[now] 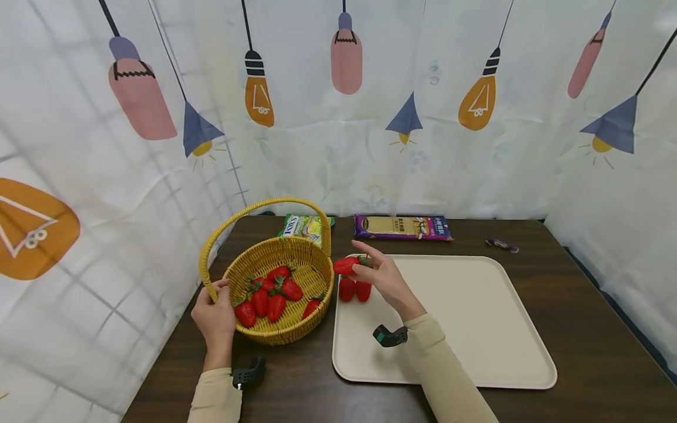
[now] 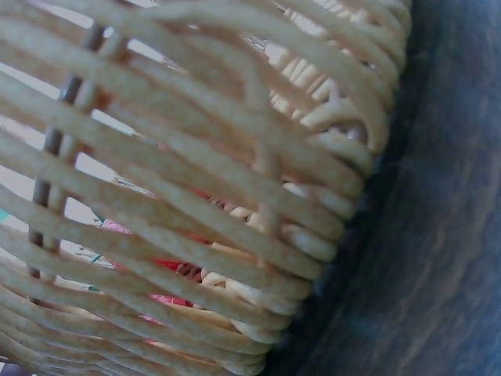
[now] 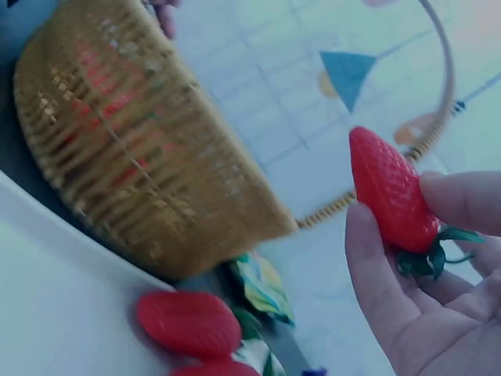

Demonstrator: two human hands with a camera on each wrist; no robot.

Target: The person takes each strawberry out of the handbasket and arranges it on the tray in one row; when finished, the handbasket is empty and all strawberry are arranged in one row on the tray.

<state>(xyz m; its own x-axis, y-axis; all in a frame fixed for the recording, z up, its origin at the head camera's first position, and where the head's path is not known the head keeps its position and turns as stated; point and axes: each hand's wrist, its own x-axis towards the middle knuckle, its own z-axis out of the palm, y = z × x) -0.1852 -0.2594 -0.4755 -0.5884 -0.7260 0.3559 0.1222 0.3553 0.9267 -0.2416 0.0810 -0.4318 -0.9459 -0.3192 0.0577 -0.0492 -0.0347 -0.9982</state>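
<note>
The right grip (image 1: 389, 283) pinches a strawberry (image 1: 345, 266), tip pointing left toward the basket (image 1: 280, 336) just left of it; the left grip (image 1: 215, 320) holds the basket's opposite side.

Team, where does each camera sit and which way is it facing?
Head: on the person's head, facing forward and down over a yellow woven basket and cream rectangular tray; left hand, right hand and beige sleeves show.
Left wrist: on that wrist, close against the basket's side beside the dark wooden table; no left hand visible.
Right wrist: on that wrist, facing a held red strawberry, basket behind; right hand shows.
Shared: head and right wrist both show the held strawberry.
</note>
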